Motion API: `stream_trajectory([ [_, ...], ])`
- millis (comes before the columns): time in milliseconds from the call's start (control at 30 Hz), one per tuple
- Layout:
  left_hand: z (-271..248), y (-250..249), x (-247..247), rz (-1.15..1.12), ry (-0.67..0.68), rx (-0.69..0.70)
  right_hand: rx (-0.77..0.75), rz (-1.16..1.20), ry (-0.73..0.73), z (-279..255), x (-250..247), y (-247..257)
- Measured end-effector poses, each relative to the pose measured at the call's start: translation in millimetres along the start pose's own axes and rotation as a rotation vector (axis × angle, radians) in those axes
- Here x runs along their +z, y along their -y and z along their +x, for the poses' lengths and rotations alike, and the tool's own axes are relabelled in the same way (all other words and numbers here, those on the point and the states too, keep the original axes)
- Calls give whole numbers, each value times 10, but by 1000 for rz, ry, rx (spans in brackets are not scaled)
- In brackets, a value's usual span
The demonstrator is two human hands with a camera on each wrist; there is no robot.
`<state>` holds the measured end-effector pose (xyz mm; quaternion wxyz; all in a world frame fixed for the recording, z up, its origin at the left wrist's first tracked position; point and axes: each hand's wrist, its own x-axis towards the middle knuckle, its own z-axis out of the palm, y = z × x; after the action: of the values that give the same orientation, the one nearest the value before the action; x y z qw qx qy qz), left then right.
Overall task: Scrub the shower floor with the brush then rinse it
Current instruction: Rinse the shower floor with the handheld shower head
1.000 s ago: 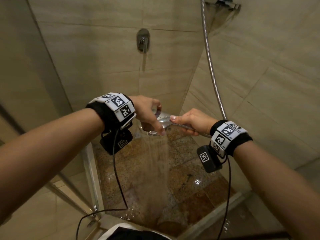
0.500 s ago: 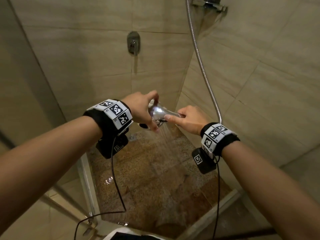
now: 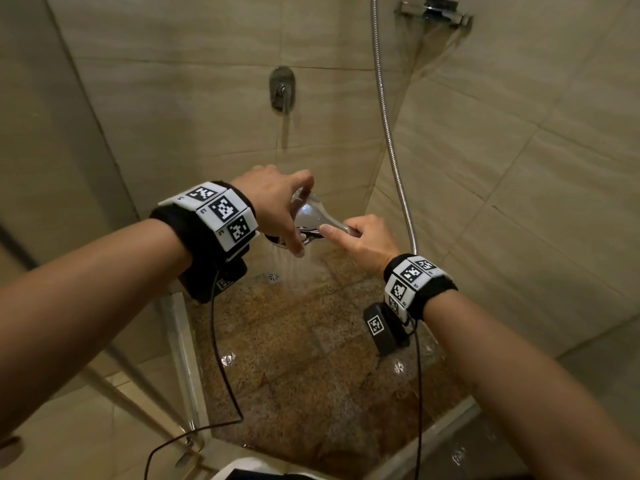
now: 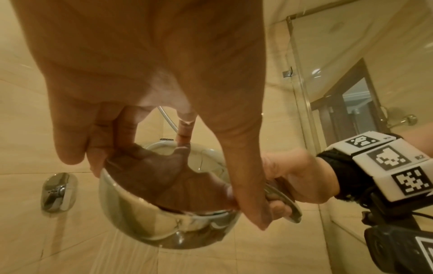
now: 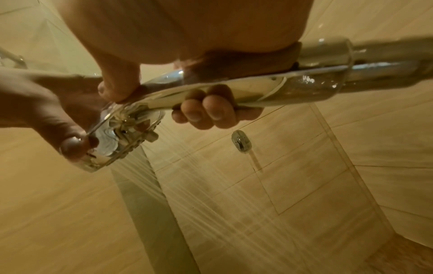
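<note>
The chrome shower head (image 3: 311, 216) is up at about mid-frame in the head view, held over the speckled brown shower floor (image 3: 311, 358) with its face pointing down, and thin streams of water (image 3: 287, 268) are coming out of it onto the wet stone. The right hand (image 3: 363, 242) has its fingers wrapped around the handle, thumb laid along the top; the right wrist view shows the fingertips curled up from underneath. The left hand (image 3: 277, 206) comes down over the round head from above, fingers on the far rim and thumb on the near edge by the handle, so it's pinching the head across its width. No brush anywhere that I can spot. The metal hose (image 3: 388, 133) runs from behind the right hand up the corner to a chrome wall bracket (image 3: 434, 13). On the back wall there's a mixer valve (image 3: 282, 88) with a wet streak below it. Glass door (image 3: 52, 168) on the left, beige tiles all round.
</note>
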<state>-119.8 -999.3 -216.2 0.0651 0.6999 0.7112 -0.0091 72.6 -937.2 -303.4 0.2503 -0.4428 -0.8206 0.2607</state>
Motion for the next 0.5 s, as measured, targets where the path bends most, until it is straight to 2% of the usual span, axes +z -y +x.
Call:
stream_trajectory([
  [133,6,4,-28,-43,5,3,-2,-48,57,33,-115,51],
  [233,38,-29,-4,-129,1,2,16,-222,118,26,-346,186],
  [400,113,-197,-6,-204,-98,42,35,-469,36,5,-652,269],
  [500,177,-282,-47,-201,-130,62,36,-501,-31,-32,-727,260],
])
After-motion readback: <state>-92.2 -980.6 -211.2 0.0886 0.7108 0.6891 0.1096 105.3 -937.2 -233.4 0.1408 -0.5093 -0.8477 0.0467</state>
